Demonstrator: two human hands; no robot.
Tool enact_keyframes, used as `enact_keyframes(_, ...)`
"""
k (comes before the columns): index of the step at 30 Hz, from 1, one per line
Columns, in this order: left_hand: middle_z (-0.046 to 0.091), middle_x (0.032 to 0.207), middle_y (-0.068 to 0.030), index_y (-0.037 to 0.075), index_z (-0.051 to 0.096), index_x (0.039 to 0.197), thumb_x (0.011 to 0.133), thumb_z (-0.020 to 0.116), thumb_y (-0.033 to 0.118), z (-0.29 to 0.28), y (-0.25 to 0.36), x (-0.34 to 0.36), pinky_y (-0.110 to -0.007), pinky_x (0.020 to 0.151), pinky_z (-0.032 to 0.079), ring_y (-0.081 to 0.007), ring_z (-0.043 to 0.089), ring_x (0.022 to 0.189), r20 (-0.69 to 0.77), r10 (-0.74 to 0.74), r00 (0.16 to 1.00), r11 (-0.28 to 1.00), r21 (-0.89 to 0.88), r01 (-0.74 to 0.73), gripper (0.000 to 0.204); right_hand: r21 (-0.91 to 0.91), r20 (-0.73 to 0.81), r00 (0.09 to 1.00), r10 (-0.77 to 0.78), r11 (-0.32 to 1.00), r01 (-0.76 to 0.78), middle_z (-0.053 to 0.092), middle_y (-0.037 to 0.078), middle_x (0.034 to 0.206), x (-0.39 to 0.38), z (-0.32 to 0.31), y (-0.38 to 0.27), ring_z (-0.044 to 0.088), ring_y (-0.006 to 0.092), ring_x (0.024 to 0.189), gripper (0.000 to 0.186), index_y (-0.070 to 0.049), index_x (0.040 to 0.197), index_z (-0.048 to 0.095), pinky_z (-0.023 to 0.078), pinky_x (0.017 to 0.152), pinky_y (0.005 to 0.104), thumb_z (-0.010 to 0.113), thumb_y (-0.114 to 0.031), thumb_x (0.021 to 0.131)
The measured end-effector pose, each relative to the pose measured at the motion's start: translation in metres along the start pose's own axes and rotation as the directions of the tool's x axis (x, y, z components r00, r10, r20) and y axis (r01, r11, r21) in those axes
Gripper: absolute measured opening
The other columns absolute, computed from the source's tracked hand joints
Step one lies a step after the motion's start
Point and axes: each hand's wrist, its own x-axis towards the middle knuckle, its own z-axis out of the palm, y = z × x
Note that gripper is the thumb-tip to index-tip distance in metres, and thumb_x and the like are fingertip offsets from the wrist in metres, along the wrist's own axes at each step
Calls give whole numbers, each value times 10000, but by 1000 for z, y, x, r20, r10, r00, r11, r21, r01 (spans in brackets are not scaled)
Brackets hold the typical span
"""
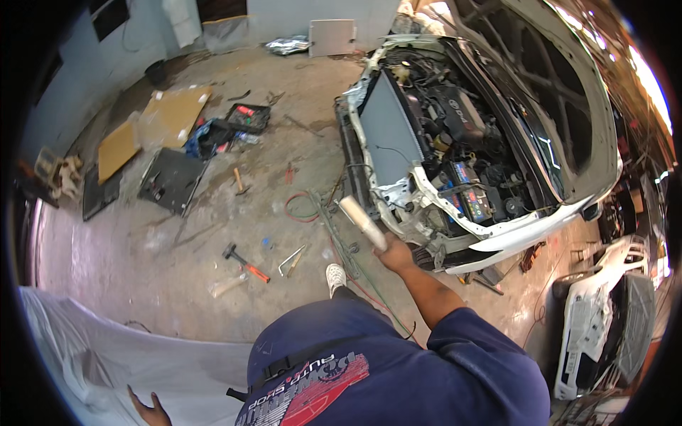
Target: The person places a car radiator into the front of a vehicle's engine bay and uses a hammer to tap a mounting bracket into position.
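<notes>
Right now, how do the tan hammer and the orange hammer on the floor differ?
The tan hammer has a plain tan handle; the orange hammer has an orange and black one. The tan hammer's head is at its near end; the orange hammer's at its far end. The tan hammer lies farther off, the orange hammer nearer. Both lie on the floor.

A pale, slim, rod-like piece point(363, 222), aslant in the right hand point(395, 256), far end free.

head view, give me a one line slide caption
Right hand holding a long pale object beside a white car with raised hood, an orange-handled hammer on the floor.
</notes>
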Motion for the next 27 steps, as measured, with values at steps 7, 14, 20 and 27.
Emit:
enact_keyframes(7,491,1655,-212,2,450,1619,838,748,-71,100,72,46,-494,1261,369,-393,491,1504,280,52,959,990,-142,-12,839,429,-623,664,414,890,-152,684,270,1320,69,-96,157,663,479,1213,608,-34,1414,576,524,1053,544,784,-208,870)
enact_keyframes(14,497,1655,-201,-6,473,1599,856,752,-42,124,187,79,-496,1223,428,-402,515,1479,413,-5,911,993,-105,53,795,264,-642,551,533,828,-494,496,404,1487,120,-149,252,562,556,1323,848,74,1584,402,461,1177,532,705,-191,838)
enact_keyframes(20,526,1634,-196,52,464,1629,888,776,28,131,265,76,-481,1102,525,-425,613,1358,504,-150,851,983,-12,181,805,86,-394,700,596,782,-618,529,406,1433,154,-105,310,626,538,1264,846,-40,1589,483,522,1107,540,740,-362,850)
enact_keyframes(27,525,1560,-374,25,478,1612,893,838,164,153,303,38,-433,1061,550,-392,685,1295,646,-362,672,924,155,349,816,-121,-671,662,333,832,-541,698,316,1224,167,-125,352,662,473,1182,608,-28,1350,695,539,1004,554,771,-446,914)
